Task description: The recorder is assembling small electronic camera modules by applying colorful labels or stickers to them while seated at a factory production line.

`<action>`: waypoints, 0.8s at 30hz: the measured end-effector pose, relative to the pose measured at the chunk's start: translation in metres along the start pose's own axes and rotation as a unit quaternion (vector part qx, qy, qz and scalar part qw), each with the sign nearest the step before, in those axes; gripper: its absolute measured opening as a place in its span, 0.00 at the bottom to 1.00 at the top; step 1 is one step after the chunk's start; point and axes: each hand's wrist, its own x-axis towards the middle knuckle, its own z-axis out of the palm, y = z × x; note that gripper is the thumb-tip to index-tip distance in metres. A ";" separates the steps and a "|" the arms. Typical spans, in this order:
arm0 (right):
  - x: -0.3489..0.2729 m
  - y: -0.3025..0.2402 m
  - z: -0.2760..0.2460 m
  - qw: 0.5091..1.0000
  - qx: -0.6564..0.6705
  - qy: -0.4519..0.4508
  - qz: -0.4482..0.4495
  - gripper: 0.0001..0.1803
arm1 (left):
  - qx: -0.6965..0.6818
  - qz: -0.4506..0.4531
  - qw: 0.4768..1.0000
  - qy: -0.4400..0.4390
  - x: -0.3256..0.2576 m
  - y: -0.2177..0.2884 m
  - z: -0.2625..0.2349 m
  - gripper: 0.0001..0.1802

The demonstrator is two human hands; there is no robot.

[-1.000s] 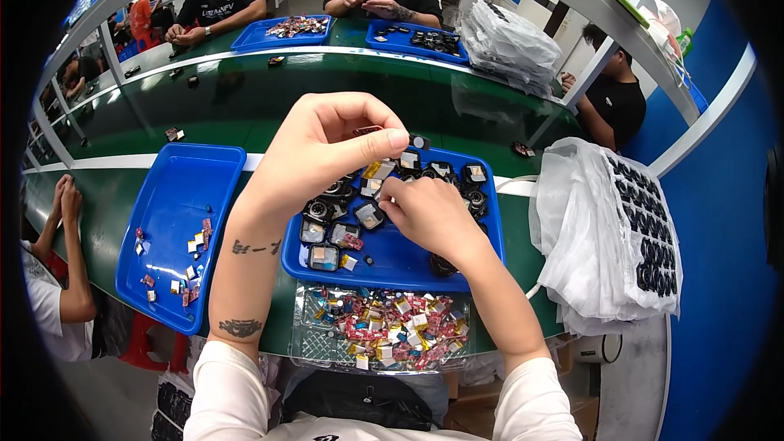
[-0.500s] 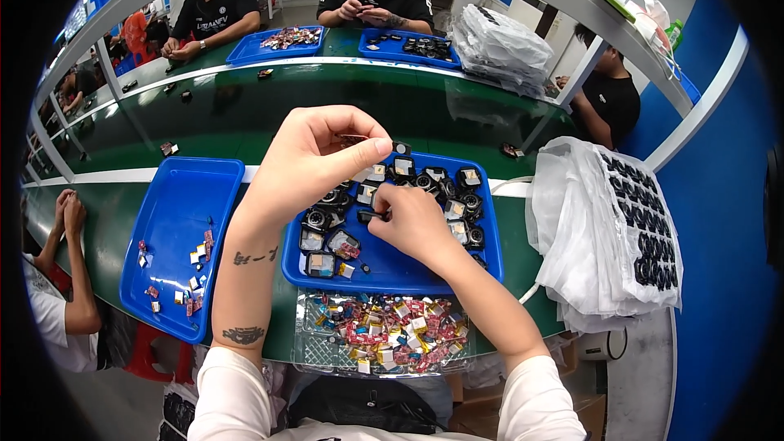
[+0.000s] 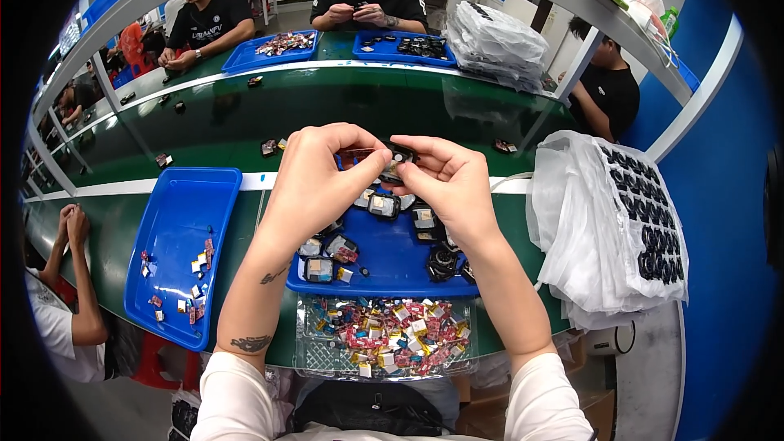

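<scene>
Above the middle blue tray (image 3: 380, 253), my two hands are close together. My left hand (image 3: 314, 180) pinches a small reddish circuit board (image 3: 353, 153), mostly covered by its fingers. In my right hand (image 3: 457, 192) is a small black plastic casing (image 3: 400, 165) with a pale part inside, tilted toward the left fingertips. The two pieces are side by side; whether they touch is hidden. Several more black casings (image 3: 318, 269) lie in the tray below. Nearest me, a clear plastic tray (image 3: 304, 361) holds a heap of red boards, white-and-yellow cells and blue bits.
Another blue tray (image 3: 175, 212) on the left holds a few loose parts. A green conveyor belt (image 3: 351, 110) carrying scattered casings runs past a white edge. Layered white sheets with black parts (image 3: 572, 229) stack at right. Co-workers (image 3: 371, 0) sit across and at left.
My right hand has come up from the tray with a black casing and joined the left. Casings on the belt have shifted left.
</scene>
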 end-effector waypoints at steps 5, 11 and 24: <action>0.000 0.000 -0.001 1.000 -0.025 -0.010 -0.004 0.17 | -0.001 0.006 1.000 0.007 0.001 0.000 0.001 0.08; -0.001 0.001 0.003 0.999 -0.040 0.006 -0.016 0.17 | 0.010 0.011 1.000 0.020 0.003 -0.003 0.003 0.08; -0.005 0.001 0.005 0.995 -0.058 0.043 -0.070 0.12 | 0.021 0.024 0.999 0.040 -0.004 0.007 0.005 0.06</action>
